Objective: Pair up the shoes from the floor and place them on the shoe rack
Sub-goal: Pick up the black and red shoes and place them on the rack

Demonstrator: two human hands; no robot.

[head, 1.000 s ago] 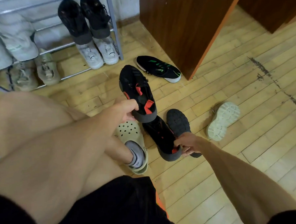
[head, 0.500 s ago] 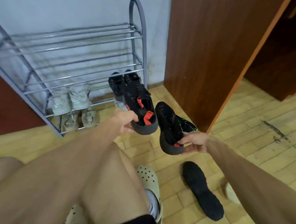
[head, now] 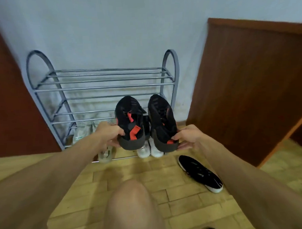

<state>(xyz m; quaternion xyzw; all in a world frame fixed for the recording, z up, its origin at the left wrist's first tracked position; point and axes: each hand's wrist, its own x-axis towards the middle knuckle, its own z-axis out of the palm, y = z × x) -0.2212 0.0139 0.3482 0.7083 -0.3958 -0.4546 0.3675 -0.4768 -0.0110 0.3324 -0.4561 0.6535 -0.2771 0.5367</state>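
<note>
Black mesh shoes with red tabs, a matching pair, are held up side by side before a grey metal rack (head: 103,80). The left hand (head: 111,134) grips the heel of the left shoe (head: 129,122), its fingers (head: 113,143) clamped under the sole and the thumb on the side. The right hand (head: 188,137) holds the heel of the right shoe (head: 162,120), with the thumb pressed by a red tab and the fingers curled beneath the sole.

Both shoes hang in the air with toes pointing up and away, level with the rack's lower shelves. White shoes (head: 149,150) sit behind them on the bottom shelf, with pale shoes (head: 81,132) to their left. A black sneaker (head: 200,173) with a white sole lies on the wooden floor (head: 149,170) at right, near a brown door (head: 250,91). Any logos are too blurred to read.
</note>
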